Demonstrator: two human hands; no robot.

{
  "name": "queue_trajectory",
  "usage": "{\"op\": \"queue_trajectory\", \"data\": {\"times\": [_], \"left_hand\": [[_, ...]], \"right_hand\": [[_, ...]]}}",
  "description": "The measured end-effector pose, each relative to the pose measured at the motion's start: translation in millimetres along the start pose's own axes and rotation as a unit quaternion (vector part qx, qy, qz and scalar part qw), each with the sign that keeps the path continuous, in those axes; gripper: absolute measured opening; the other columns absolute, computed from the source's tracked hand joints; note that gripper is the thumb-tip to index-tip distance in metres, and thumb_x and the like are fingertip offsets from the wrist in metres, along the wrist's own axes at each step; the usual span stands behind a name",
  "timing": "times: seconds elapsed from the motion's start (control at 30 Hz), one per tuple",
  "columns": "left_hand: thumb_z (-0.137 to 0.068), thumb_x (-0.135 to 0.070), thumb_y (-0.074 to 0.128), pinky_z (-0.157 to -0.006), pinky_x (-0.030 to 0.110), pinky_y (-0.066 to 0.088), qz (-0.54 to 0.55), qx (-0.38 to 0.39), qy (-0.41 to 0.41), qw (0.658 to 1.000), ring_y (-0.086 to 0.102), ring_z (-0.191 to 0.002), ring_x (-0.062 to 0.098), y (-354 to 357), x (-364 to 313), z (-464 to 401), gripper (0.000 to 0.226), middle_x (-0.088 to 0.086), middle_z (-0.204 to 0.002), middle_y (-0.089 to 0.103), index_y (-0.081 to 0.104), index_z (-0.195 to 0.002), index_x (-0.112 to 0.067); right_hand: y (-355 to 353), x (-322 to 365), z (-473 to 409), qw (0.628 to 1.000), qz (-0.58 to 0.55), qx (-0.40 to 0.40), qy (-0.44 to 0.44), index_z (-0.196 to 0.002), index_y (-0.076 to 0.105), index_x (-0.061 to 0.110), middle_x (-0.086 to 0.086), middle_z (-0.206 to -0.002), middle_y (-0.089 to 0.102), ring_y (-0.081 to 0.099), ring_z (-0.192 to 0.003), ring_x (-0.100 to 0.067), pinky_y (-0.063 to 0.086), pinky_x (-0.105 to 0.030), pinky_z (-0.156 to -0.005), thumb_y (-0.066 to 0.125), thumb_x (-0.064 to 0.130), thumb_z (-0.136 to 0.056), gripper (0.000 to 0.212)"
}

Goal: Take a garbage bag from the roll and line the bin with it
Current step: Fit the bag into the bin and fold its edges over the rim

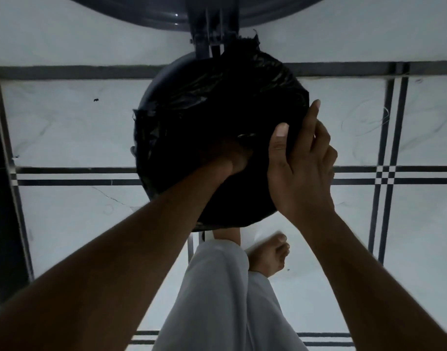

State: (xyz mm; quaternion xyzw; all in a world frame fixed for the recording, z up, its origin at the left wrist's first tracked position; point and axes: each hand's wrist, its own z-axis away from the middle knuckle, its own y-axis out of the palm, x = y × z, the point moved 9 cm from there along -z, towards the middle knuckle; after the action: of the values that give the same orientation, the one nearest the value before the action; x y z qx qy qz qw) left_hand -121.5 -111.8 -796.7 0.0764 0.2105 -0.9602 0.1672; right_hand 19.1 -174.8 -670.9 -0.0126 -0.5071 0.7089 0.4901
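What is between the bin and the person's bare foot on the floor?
In the head view, only a short stretch of bare white floor tile lies between the bin and the bare foot. No object lies there.

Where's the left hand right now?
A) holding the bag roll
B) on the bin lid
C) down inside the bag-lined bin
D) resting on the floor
C: the left hand reaches down into the black garbage bag in the bin, while the right hand grips the bag at the rim.
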Motion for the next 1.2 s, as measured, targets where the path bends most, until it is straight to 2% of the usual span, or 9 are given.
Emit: {"op": "queue_trajectory", "data": {"times": [0.13,0.23,0.33,0.43,0.5,0.73,0.83,0.97,1.2], "left_hand": [[-0.096,-0.059,0.059,-0.102,0.045,0.06,0.046,-0.076,0.163,0.983,0.074,-0.118,0.027,-37,-25,90,0.049,0.001,-0.125,0.078,0.071,-0.132,-0.027],[-0.096,-0.037,0.069,-0.091,0.045,0.059,0.016,-0.294,0.292,0.91,0.071,-0.106,0.026,-88,-22,163,0.028,0.002,-0.11,0.076,0.073,-0.113,-0.016],[-0.096,-0.041,0.073,-0.086,0.05,0.051,-0.083,-0.464,0.234,0.85,0.061,-0.112,0.039,-136,9,196,0.047,0.019,-0.125,0.064,0.063,-0.128,-0.008],[-0.094,-0.051,0.075,-0.093,0.049,0.055,0.001,-0.408,0.129,0.904,0.066,-0.118,0.032,-169,58,164,0.059,0.007,-0.131,0.069,0.061,-0.144,-0.023],[-0.093,-0.047,0.078,-0.096,0.04,0.059,0.106,-0.35,0.115,0.924,0.075,-0.097,0.02,-185,75,142,0.034,-0.008,-0.105,0.079,0.078,-0.123,-0.03],[-0.098,-0.046,0.075,-0.071,0.033,0.055,0.337,-0.259,0.047,0.904,0.065,-0.078,0.014,-210,86,101,0.024,-0.006,-0.091,0.073,0.07,-0.087,-0.025],[-0.068,-0.087,0.081,-0.089,0.034,0.054,0.215,-0.281,0.11,0.929,0.065,-0.099,0.01,-210,61,108,0.063,-0.009,-0.102,0.068,0.072,-0.088,-0.028],[-0.074,-0.083,0.076,-0.103,0.05,0.043,-0.209,-0.259,0.205,0.92,0.046,-0.13,0.036,-173,24,123,0.064,0.007,-0.133,0.052,0.084,-0.105,-0.027],[-0.09,-0.058,0.079,-0.07,0.025,0.057,0.275,-0.085,0.123,0.95,0.07,-0.074,0.012,-197,61,94,0.057,0.006,-0.09,0.077,0.078,-0.099,-0.002]], "right_hand": [[-18,-3,-1,0.995,0.049,0.077,0.047,-0.176,0.0,0.041,-0.005,-0.186,0.0,0.004,-0.168,-0.04,0.009,-0.066,-0.133,0.015,0.076,-0.109,0.077],[-37,5,-1,0.994,0.053,0.084,0.042,-0.177,0.003,0.04,-0.01,-0.185,0.01,0.01,-0.167,-0.043,0.014,-0.066,-0.131,0.019,0.074,-0.11,0.076],[-53,16,-3,0.997,0.033,0.075,0.013,-0.178,0.013,0.028,-0.012,-0.178,0.031,0.022,-0.164,-0.041,0.024,-0.061,-0.129,0.03,0.066,-0.114,0.076],[-53,28,-11,0.996,0.019,0.081,-0.017,-0.176,0.025,0.026,-0.012,-0.171,0.045,0.035,-0.159,-0.039,0.033,-0.057,-0.126,0.032,0.064,-0.114,0.073],[-48,40,-17,0.994,0.022,0.088,-0.053,-0.171,0.035,0.032,-0.008,-0.163,0.054,0.046,-0.151,-0.038,0.043,-0.06,-0.121,0.028,0.068,-0.111,0.07],[-31,54,-29,0.991,0.027,0.104,-0.078,-0.172,0.031,0.036,-0.004,-0.165,0.051,0.045,-0.152,-0.036,0.041,-0.06,-0.122,0.026,0.069,-0.111,0.069],[-31,51,-29,0.992,0.011,0.101,-0.07,-0.172,0.031,0.037,-0.004,-0.164,0.052,0.046,-0.153,-0.033,0.041,-0.058,-0.123,0.027,0.068,-0.112,0.068],[-31,47,-25,0.993,-0.007,0.092,-0.07,-0.172,0.032,0.034,-0.004,-0.163,0.054,0.047,-0.152,-0.032,0.042,-0.053,-0.124,0.029,0.066,-0.113,0.068],[-31,40,-18,0.994,-0.028,0.074,-0.073,-0.173,0.032,0.03,-0.003,-0.165,0.053,0.047,-0.153,-0.027,0.041,-0.049,-0.125,0.03,0.063,-0.114,0.068]]}}
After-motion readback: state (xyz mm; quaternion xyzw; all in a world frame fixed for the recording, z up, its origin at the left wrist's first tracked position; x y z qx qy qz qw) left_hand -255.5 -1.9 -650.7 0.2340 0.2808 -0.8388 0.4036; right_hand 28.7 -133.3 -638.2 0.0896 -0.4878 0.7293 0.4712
